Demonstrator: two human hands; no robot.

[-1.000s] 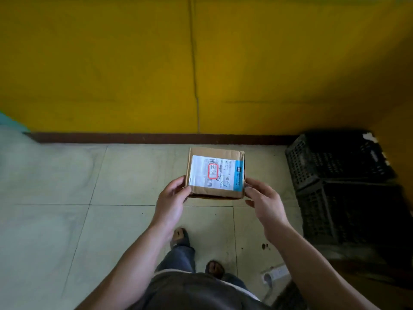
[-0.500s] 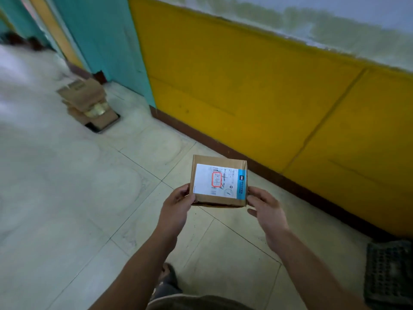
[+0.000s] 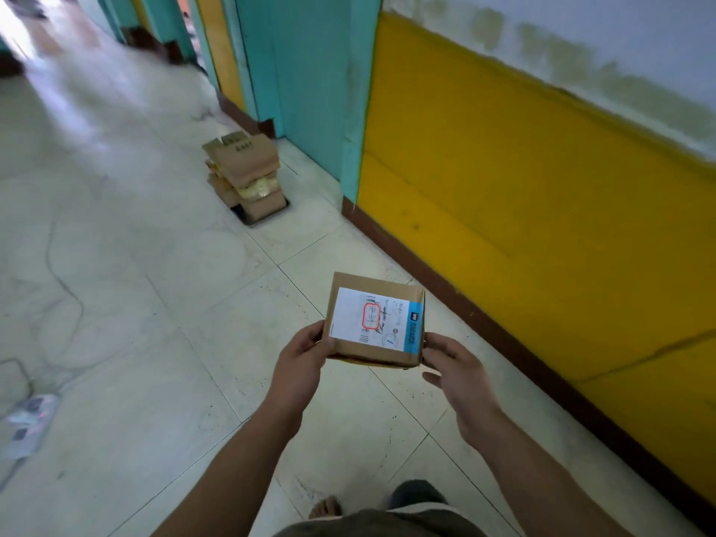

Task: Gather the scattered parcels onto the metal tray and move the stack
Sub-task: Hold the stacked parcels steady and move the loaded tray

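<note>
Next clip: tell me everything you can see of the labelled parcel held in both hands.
The parcel is a small closed box of brown cardboard, held above the tiled floor, top face tilted toward the camera. A white shipping label with a blue strip along its right edge, a red-outlined mark and a barcode covers most of that face; the print is unreadable. The left hand grips its near left corner, the right hand its near right corner.
</note>
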